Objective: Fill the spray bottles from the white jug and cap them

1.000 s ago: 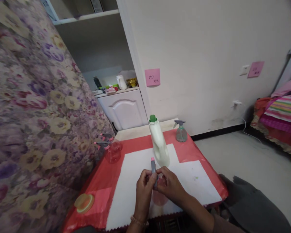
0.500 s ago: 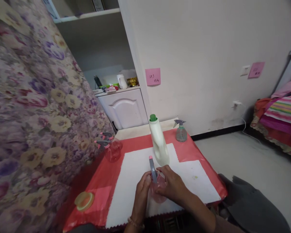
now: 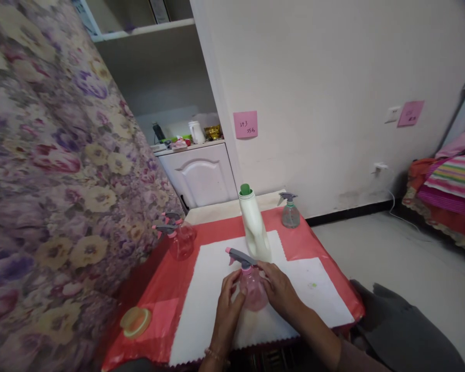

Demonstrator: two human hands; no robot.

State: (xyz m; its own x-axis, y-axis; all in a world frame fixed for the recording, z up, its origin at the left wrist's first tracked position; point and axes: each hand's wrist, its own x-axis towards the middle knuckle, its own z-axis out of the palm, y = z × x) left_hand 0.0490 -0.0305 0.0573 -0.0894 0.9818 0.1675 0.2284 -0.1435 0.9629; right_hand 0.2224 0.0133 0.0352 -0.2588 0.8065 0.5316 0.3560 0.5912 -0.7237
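A pink see-through spray bottle (image 3: 254, 295) with a grey trigger head stands upright on the white cloth (image 3: 209, 279) in front of me, its pink nozzle pointing left. My left hand (image 3: 229, 297) grips it from the left, with fingers at the collar and thumb on the body. From the right, my right hand (image 3: 282, 290) closes on its neck and side, partly hiding the back of the head. Just behind it rises a tall pale detergent bottle (image 3: 256, 227) with a green piece (image 3: 245, 189) at its mouth.
Two more pink spray bottles (image 3: 181, 245) stand at the table's left. A clear spray bottle (image 3: 290, 214) with a grey head is at the back right. A round yellowish lid-like item (image 3: 135, 322) lies front left on the red tablecloth (image 3: 155, 302). A floral curtain (image 3: 70, 170) hangs along the left.
The spray bottle's head has turned, so its nozzle now points left instead of away from me. My right hand has shifted around the bottle; both hands stay on it.
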